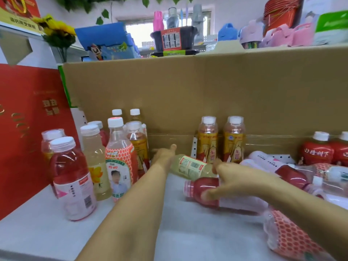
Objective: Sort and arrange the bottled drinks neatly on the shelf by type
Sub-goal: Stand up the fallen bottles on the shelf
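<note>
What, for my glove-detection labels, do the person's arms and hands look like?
Both forearms are bare as far as the frame shows, with no sleeves in view. The left hand and right hand wear no gloves. I see no watch, bracelet or ring, though motion blur softens the fingers.

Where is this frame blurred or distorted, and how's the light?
Head view: light soft and even, window blown out; left hand, right hand and the pale lying bottle smeared by motion; pink-label standing bottle sharper; cardboard wall bowed by wide lens.
</note>
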The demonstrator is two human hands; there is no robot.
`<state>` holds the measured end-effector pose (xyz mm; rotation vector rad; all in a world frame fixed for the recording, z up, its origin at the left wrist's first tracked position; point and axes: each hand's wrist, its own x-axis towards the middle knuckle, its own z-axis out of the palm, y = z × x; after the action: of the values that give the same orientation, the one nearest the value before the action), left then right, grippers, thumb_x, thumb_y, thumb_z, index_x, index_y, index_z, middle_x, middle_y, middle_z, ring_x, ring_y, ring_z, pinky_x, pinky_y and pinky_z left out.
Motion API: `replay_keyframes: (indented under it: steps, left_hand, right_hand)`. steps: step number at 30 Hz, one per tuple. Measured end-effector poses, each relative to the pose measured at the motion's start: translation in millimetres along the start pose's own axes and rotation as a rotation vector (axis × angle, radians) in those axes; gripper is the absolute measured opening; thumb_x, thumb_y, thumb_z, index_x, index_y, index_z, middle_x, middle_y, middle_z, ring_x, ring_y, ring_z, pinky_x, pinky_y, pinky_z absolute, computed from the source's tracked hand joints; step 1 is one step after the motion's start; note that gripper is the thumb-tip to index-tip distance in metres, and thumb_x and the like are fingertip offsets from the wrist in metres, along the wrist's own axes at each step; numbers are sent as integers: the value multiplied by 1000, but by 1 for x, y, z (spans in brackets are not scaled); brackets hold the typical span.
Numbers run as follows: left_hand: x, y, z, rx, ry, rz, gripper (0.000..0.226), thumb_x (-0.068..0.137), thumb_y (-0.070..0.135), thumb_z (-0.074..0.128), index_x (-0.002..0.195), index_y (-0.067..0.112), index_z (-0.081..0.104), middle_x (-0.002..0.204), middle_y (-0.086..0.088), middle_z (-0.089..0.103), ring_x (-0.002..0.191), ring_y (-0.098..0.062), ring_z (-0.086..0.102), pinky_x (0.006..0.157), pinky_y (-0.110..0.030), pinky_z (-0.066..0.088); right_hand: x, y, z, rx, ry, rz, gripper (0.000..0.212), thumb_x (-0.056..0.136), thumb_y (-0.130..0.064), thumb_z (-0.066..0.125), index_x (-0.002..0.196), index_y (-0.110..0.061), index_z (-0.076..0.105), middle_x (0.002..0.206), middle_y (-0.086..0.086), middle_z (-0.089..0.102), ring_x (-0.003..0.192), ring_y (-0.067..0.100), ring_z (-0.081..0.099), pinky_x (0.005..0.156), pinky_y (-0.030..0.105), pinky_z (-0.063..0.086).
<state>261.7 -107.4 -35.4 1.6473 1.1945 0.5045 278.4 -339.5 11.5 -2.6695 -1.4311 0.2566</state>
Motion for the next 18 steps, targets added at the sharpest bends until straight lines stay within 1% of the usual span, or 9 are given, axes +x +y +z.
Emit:
replay_keyframes:
  steps: [1,2,5,7,9,11,13,15,18]
  left_hand:
    - [4,-1,2,55,44,18,101,94,54,57,154,-3,-2,142,-18,49,123,-38,55,98,-41,48]
    - [12,-3,5,69,71,32,101,92,50,62,153,-5,3,142,-19,50,126,-37,53,99,-38,45]
    - [27,-7,10,-82,33,-8,99,82,39,73,151,-4,17,133,-20,56,116,-38,60,97,-44,52]
    - [30,-6,14,-236,-43,-18,75,85,30,69,146,0,35,132,-21,58,116,-40,61,96,-49,54]
    - [20,3,12,-308,-2,23,58,89,28,64,139,6,42,129,-17,59,115,-38,61,100,-49,50]
    - [4,19,6,-367,47,143,52,89,29,66,132,10,45,124,-13,60,109,-33,62,98,-49,51]
    - [-10,36,-2,-360,73,344,50,89,27,67,135,16,49,126,-7,60,108,-28,62,95,-46,52]
    - [-28,50,-10,-194,133,578,49,94,25,64,140,22,47,130,-3,54,114,-23,56,99,-43,50]
    - [-41,55,-20,18,180,864,43,97,25,61,138,28,48,134,-2,48,119,-21,51,103,-41,45]
  right_hand:
    - [-1,2,6,5,-18,-10,68,73,-61,75,125,-27,47,107,-10,60,90,7,58,75,23,49]
    - [-1,5,11,1,-21,-20,72,70,-59,78,127,-29,45,106,-11,58,89,6,56,75,22,48]
    - [6,11,23,-8,14,-46,74,67,-53,81,129,-28,47,111,-9,58,94,10,56,82,27,52]
    - [5,12,24,15,29,-69,72,66,-49,82,127,-27,49,113,-8,59,95,11,56,84,27,53]
    - [1,13,22,43,28,-94,72,66,-45,84,126,-29,49,112,-10,56,96,10,55,83,25,52]
    - [-4,15,20,69,18,-128,69,66,-43,85,123,-33,48,110,-13,53,95,6,54,81,21,50]
    - [-10,18,17,120,15,-157,67,65,-41,87,120,-37,47,107,-18,54,92,1,53,76,14,45]
    - [-16,21,12,174,54,-159,71,63,-44,88,122,-39,49,102,-20,55,91,-2,54,78,14,47]
    - [-19,26,5,246,176,-160,67,60,-48,89,117,-39,55,100,-20,61,91,-3,58,88,23,51]
